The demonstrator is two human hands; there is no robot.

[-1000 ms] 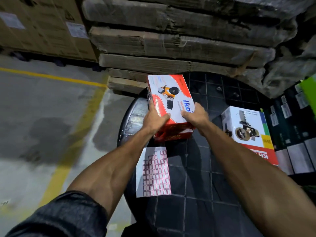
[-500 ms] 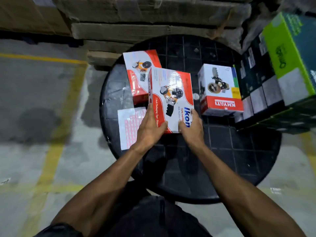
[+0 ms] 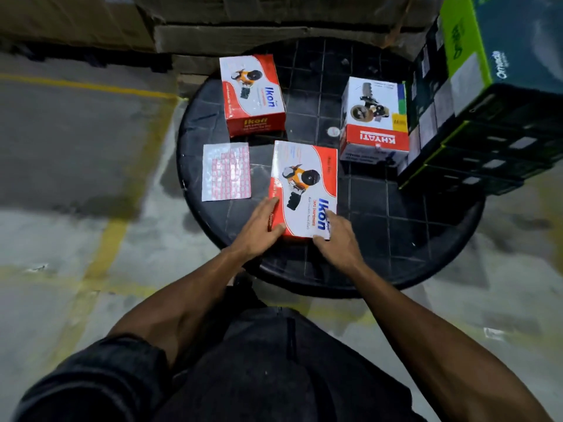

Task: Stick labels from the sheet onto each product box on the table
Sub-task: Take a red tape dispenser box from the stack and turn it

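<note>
Concrete floor [image 3: 76, 166] with yellow painted lines surrounds a round black table [image 3: 380, 239], and stacked cardboard cartons [image 3: 243, 22] press against its far edge. Since 0.5 s ago the near Ikon box [image 3: 307, 190], then lifted and tilted over the 2nd Ikon box [image 3: 253, 95], has come down flat on the near-middle of the table, printed face up. The 2 red-and-white boxes now lie apart with a strip of black tabletop between them. The left hand [image 3: 259, 226] holds the box's near-left corner, thumb on top and fingers along the red side. The right hand [image 3: 338, 239] grips the near-right corner, fingertips curled over the edge.

On the right, the white Khyati box [image 3: 374, 117] stands just beside a stack of dark and green crates [image 3: 487, 123] that overhangs the table's right rim. Bare tabletop lies to the right of the held box and along the near rim. The label sheet [image 3: 226, 172] lies flat on the left part of the table, just left of the held box and in front of the 2nd Ikon box. Its rows of small red-bordered labels fill most of the sheet; the upper-left patch looks blank.
</note>
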